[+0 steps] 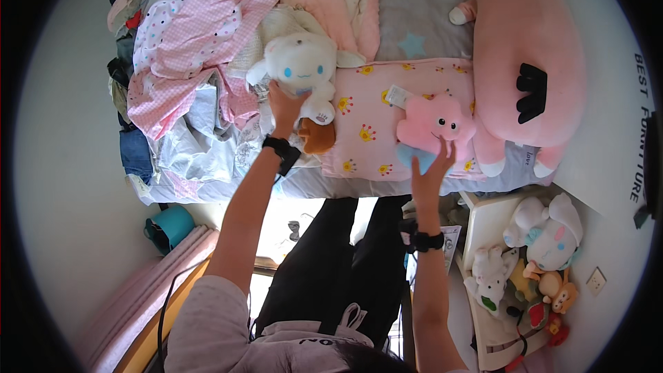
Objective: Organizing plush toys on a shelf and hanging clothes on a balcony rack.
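Observation:
My left hand [286,106] touches the belly of a white long-eared plush toy [305,62] with blue eyes; how firmly it grips is hidden. A brown plush piece [317,136] lies just below that toy. On the right, my right hand [433,168] has its thumb and fingers spread at the lower edge of a pink star-shaped plush [437,119] with a smiling face and a white tag. A blue plush part [417,158] shows under the pink one. Both lie on a pink pillow [368,153] with yellow crown prints.
A large pink plush [528,36] fills the bed's right end. Piled on the left are pink checked bedding [191,41] and clothes [191,140]. Below the grey mattress edge [305,189] stand a shelf [479,228] with several plush toys and a teal container [171,228].

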`<move>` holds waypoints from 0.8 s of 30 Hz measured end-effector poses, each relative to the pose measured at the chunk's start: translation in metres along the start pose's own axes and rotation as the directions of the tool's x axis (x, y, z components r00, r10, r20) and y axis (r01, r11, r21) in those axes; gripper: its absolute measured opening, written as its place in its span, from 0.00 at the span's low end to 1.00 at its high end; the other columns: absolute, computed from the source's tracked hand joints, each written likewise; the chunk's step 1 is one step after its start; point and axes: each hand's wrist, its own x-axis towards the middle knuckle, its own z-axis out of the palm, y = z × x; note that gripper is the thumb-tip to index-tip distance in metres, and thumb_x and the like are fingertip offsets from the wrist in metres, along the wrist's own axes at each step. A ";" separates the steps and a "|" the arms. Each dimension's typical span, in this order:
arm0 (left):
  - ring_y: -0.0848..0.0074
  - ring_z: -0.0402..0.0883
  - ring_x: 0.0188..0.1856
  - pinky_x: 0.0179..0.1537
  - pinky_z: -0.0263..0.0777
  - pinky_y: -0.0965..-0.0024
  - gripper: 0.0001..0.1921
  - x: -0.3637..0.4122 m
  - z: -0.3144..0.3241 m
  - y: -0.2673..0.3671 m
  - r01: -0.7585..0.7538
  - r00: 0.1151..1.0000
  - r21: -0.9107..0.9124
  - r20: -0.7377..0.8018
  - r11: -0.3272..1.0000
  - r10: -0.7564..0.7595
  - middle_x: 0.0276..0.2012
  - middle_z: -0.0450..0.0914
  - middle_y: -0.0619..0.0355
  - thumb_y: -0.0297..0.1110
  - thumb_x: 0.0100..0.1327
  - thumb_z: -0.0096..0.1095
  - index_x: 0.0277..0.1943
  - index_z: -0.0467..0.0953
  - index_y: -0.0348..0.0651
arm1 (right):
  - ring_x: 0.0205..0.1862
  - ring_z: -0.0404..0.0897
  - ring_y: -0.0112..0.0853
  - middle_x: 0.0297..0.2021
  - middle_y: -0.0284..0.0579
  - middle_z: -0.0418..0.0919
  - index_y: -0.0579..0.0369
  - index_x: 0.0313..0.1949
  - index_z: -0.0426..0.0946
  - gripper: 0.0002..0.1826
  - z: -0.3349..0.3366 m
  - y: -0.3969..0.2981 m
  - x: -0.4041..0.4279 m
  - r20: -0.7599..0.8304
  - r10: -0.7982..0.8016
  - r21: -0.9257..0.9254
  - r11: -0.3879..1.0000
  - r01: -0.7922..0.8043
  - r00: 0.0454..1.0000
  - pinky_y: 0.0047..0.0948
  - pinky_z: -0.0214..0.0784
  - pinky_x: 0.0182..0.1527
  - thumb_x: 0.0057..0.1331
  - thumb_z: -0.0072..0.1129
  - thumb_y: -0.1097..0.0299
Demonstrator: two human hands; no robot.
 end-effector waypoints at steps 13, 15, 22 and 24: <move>0.74 0.68 0.49 0.50 0.62 0.73 0.25 0.013 -0.034 0.016 0.467 0.702 -0.507 0.711 0.724 0.045 0.46 0.70 0.58 0.32 0.50 0.62 0.52 0.64 0.37 | 0.45 0.68 0.43 0.50 0.52 0.60 0.55 0.55 0.53 0.30 0.029 -0.015 -0.009 0.381 0.094 0.330 0.915 -0.230 0.920 0.35 0.63 0.45 0.52 0.50 0.78; 0.73 0.72 0.45 0.46 0.67 0.72 0.24 0.001 -0.047 0.028 0.434 0.766 -0.646 0.632 0.628 0.120 0.44 0.72 0.56 0.29 0.49 0.61 0.51 0.64 0.36 | 0.42 0.69 0.39 0.47 0.50 0.63 0.56 0.52 0.57 0.26 0.026 -0.012 -0.007 0.365 0.037 0.352 0.920 -0.175 0.930 0.32 0.63 0.44 0.53 0.50 0.78; 0.71 0.71 0.45 0.46 0.66 0.70 0.24 -0.070 -0.095 0.093 0.575 0.759 -0.665 0.651 0.476 -0.007 0.44 0.72 0.54 0.26 0.49 0.59 0.51 0.64 0.34 | 0.36 0.69 0.37 0.33 0.43 0.68 0.57 0.36 0.71 0.11 -0.019 -0.068 0.002 0.217 -0.111 0.592 0.805 -0.040 0.970 0.31 0.63 0.39 0.51 0.55 0.74; 0.71 0.69 0.47 0.46 0.65 0.70 0.24 -0.094 -0.094 0.111 0.550 0.767 -0.700 0.639 0.456 0.055 0.45 0.70 0.54 0.26 0.50 0.59 0.51 0.64 0.33 | 0.34 0.67 0.36 0.31 0.42 0.66 0.56 0.35 0.71 0.11 -0.033 -0.091 0.003 0.115 -0.142 0.474 0.878 0.072 0.983 0.31 0.61 0.38 0.50 0.57 0.72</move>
